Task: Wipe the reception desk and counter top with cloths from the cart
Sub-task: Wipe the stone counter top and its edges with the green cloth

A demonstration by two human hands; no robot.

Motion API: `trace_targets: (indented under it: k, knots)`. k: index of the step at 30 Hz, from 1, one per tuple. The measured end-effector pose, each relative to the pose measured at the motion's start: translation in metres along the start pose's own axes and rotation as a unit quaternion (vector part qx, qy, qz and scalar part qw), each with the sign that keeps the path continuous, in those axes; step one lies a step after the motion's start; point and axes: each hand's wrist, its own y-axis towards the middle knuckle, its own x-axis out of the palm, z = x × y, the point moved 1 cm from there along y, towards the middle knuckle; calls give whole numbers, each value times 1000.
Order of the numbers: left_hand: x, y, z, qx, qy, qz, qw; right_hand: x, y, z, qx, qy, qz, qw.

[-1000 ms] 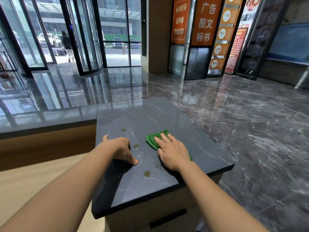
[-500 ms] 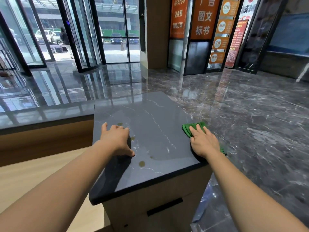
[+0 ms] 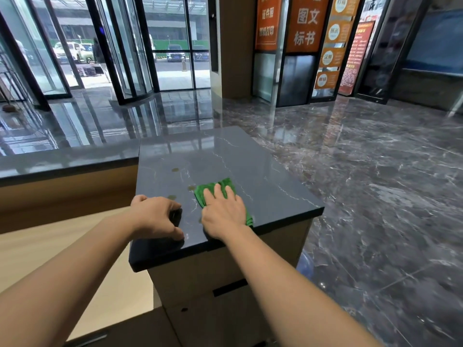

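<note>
A dark grey marble counter top (image 3: 263, 171) fills the middle of the head view. A green cloth (image 3: 220, 187) lies on its near half, and my right hand (image 3: 223, 211) presses flat on it with straight fingers. Just to the left, my left hand (image 3: 156, 216) rests on the counter with curled fingers touching the stone and holds nothing. Three small brownish spots (image 3: 175, 169) mark the stone beyond and between the hands.
A lower light wooden desk surface (image 3: 50, 249) lies at the left, bounded by a grey ledge (image 3: 65, 159) on a wooden wall. Drawer fronts (image 3: 225, 286) sit below the counter. Glossy marble floor (image 3: 375, 196) spreads to the right; glass doors stand behind.
My right hand has slid the green cloth leftward from the counter's right edge back towards the middle, close to the left hand. My left hand has stayed roughly in place.
</note>
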Motion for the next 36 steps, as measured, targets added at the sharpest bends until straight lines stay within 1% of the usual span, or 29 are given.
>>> trace_targets:
  k: [3, 5, 9, 13, 16, 18, 20, 22, 25, 27, 30, 33, 36]
  knots:
    - [0, -3, 1, -4, 0, -20, 1000, -7, -5, 32, -54, 3, -13, 998]
    - [0, -2, 1, -10, -11, -36, 999, -13, -7, 63, -50, 1, -7, 999]
    - [1, 0, -1, -23, -31, -49, 998, -29, -11, 131, 25, -37, 8, 999]
    - [2, 1, -2, -32, -45, -56, 997, -42, -19, 173, 98, -30, 0, 995]
    - [0, 1, 1, -33, -43, -66, 996, -42, -16, 163, 151, -20, 0, 988]
    - [-3, 1, 4, -30, -32, -71, 997, -35, -12, 139, 198, -24, 11, 980]
    - [-7, 3, 7, -27, -21, -79, 996, -26, -8, 106, 221, -22, 23, 975]
    - [-13, 7, 8, -22, -5, -91, 996, -17, -3, 69, 200, -17, 28, 979]
    - [-21, 14, 11, -14, 16, -110, 994, -9, 5, 27, 131, -33, 15, 991]
    - [-27, 18, 12, -12, 18, -130, 991, -10, 14, 18, 90, -53, 10, 994]
    - [-37, 26, 11, -3, -7, -168, 986, -13, 35, 30, 56, -58, -12, 997]
    - [-45, 40, 7, 23, -20, -170, 985, -17, 61, 50, 71, -42, -36, 996]
    - [-49, 58, -4, 43, -68, -129, 988, -19, 90, 61, 113, -27, -44, 992]
